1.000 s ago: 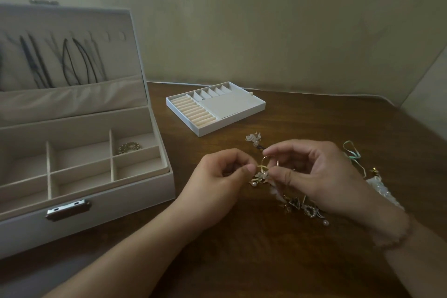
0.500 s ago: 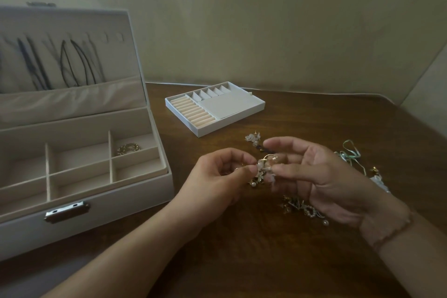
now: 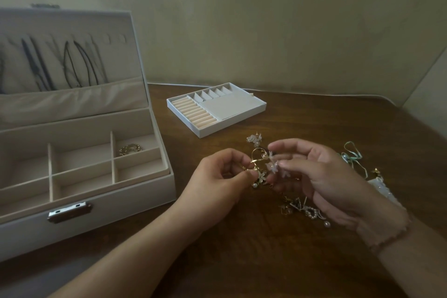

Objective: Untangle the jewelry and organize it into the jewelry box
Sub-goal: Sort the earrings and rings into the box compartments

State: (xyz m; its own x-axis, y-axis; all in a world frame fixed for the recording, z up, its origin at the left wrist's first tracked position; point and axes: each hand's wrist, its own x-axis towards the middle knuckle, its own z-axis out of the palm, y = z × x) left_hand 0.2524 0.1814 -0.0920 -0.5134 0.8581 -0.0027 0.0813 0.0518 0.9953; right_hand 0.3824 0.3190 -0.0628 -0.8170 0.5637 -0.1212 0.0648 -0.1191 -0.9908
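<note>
A tangle of gold hoops with pale flower charms (image 3: 262, 164) hangs between my hands above the table. My left hand (image 3: 217, 184) pinches its gold wire at the lower left. My right hand (image 3: 312, 176) holds the flower side between thumb and fingertips. More tangled gold and pearl pieces (image 3: 303, 209) lie on the wood under my right hand. A loose flower piece (image 3: 254, 139) lies just beyond. The open white jewelry box (image 3: 135, 195) stands at the left, with a gold chain (image 3: 130, 149) in its back right compartment.
A white ring tray (image 3: 242, 115) sits on the table behind my hands. Dark cords (image 3: 79, 65) hang inside the box lid. A mint ribbon (image 3: 352, 156) and a white beaded item (image 3: 384, 192) lie at the right, near the table's edge. The wall is close behind.
My right hand has opened its fingers wider and shifted right, and the gold hoop has been drawn up between the hands so that it now shows clearly.
</note>
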